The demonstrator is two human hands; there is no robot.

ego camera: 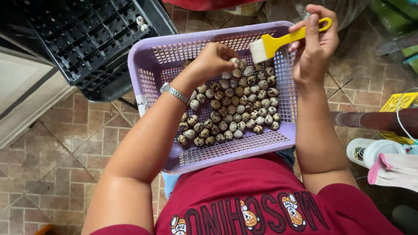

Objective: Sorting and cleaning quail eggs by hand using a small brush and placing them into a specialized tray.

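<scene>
A lilac plastic basket (pixel 226 152) rests on my lap, filled with several small speckled eggs (pixel 235 111). My left hand (pixel 213 61), a metal watch (pixel 174 92) on its wrist, pinches one speckled egg (pixel 235 61) above the pile at the far side of the basket. My right hand (pixel 315 41) grips a yellow-handled brush (pixel 278 42), whose white bristles point at the held egg, a little apart from it.
Black plastic egg trays (pixel 91 41) stand at the upper left on a tiled floor (pixel 52 165), with two eggs (pixel 141 22) in them. A white lidded container (pixel 374 150), a pink-and-white cloth and a yellow crate (pixel 398 104) lie at the right.
</scene>
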